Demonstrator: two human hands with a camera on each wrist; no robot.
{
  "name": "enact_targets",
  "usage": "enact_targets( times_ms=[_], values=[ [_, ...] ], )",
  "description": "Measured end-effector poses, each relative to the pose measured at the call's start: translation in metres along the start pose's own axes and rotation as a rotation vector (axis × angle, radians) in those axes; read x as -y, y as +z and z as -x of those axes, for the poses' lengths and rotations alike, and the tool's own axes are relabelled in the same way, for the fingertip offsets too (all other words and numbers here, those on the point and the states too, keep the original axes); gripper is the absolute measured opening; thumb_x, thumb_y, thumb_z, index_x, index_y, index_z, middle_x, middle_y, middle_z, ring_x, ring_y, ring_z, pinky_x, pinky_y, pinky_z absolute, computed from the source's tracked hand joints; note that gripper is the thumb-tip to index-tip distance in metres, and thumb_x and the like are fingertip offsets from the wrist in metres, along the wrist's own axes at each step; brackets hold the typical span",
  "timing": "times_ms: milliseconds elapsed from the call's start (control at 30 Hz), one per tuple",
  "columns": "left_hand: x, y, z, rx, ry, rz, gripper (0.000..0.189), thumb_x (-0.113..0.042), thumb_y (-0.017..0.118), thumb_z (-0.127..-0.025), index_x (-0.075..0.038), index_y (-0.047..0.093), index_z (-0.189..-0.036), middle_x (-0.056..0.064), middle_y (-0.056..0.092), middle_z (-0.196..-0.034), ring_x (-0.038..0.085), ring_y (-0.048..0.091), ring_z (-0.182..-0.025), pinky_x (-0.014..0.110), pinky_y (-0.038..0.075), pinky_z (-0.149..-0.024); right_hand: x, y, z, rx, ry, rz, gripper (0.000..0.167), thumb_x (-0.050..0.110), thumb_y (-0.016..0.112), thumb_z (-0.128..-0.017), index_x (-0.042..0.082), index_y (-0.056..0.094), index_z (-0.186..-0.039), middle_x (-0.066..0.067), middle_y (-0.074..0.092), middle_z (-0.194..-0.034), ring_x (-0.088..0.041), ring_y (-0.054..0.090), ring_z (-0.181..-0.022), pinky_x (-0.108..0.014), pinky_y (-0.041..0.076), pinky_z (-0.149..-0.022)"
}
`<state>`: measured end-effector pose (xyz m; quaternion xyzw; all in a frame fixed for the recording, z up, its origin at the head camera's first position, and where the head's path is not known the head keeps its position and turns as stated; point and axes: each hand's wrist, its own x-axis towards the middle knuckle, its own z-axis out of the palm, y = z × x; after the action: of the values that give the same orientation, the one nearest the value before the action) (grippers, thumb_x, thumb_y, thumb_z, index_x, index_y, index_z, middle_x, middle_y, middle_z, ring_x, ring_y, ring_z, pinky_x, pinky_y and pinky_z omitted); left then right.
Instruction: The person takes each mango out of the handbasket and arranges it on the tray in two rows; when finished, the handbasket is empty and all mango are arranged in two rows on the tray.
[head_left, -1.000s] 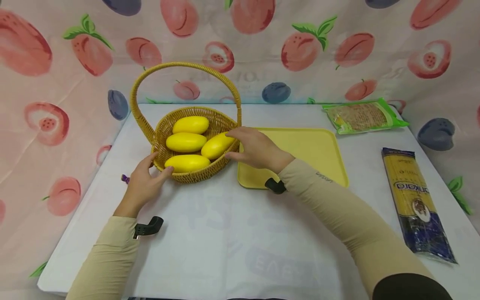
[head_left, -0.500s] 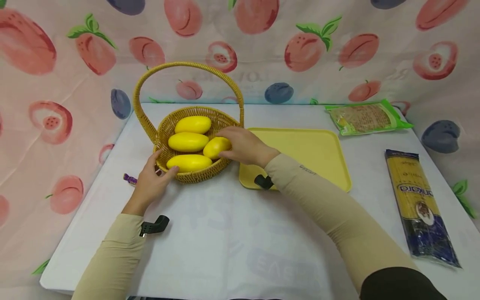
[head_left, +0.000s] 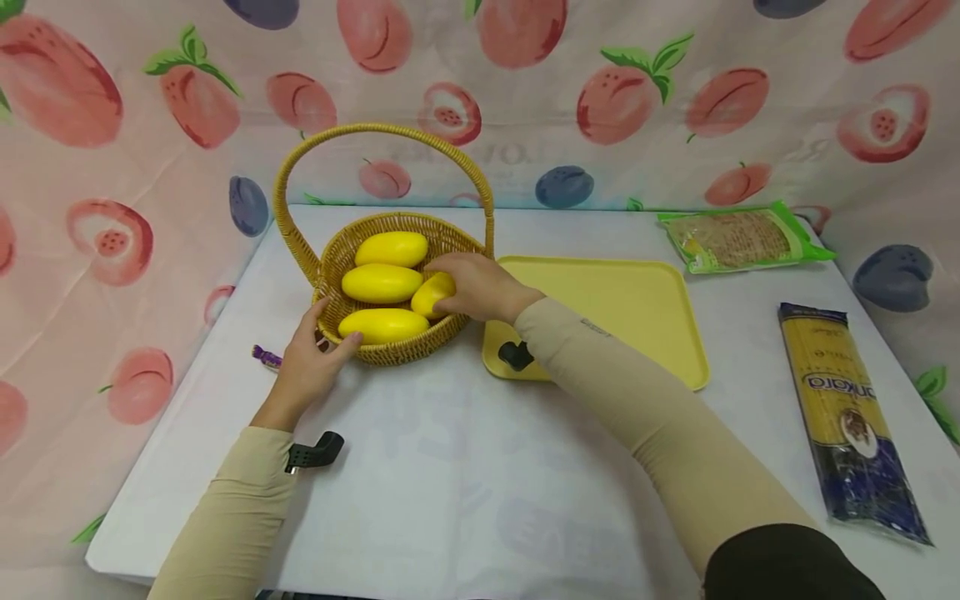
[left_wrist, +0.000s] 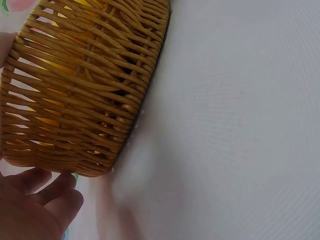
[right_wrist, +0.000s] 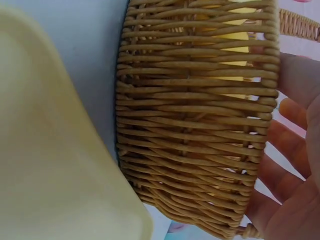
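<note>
A wicker basket [head_left: 401,354] with a tall hooped handle stands at the left of the table, holding several smooth yellow oval fruits [head_left: 382,283]. My left hand [head_left: 307,367] holds the basket's near left side, thumb at the rim and fingers round the outer wall. In the left wrist view, those fingertips [left_wrist: 70,200] lie right at the woven side. Reaching over the right rim, my right hand [head_left: 480,287] grips the rightmost yellow oval fruit [head_left: 431,296], its fingers over the top and the thumb on the near side. The right wrist view shows this hand [right_wrist: 295,165] behind the basket wall.
A yellow tray [head_left: 615,292] lies right of the basket, under the right forearm. Farther right are a green-edged packet [head_left: 738,237] and a long blue-and-yellow pasta packet [head_left: 847,408]. A small purple-wrapped sweet [head_left: 266,357] lies beside the left hand.
My right hand has moved left from the basket's right rim, further over the rightmost yellow oval fruit, covering more of it. The left hand stays at the basket's near left side.
</note>
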<state>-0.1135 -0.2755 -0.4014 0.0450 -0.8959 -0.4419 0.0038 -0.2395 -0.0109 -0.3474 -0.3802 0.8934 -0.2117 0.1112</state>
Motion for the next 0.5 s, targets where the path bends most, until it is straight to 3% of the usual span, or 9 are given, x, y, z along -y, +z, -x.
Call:
enact_targets(
  times_ms=[500],
  values=[
    [0.000,0.000,0.000,0.003,-0.013,-0.003,0.089,-0.047,0.060,-0.098,-0.011,0.011,-0.162,0.022,0.017,-0.163,0.044,0.029,-0.142,0.057,0.029,-0.114,-0.001,0.007,-0.018,0.071,0.055,-0.025,0.068,0.032,0.077,-0.091,0.010,0.049,-0.149,-0.005,0.048,-0.151,-0.025,0.039,-0.140,-0.035,0.030,-0.116]
  ],
)
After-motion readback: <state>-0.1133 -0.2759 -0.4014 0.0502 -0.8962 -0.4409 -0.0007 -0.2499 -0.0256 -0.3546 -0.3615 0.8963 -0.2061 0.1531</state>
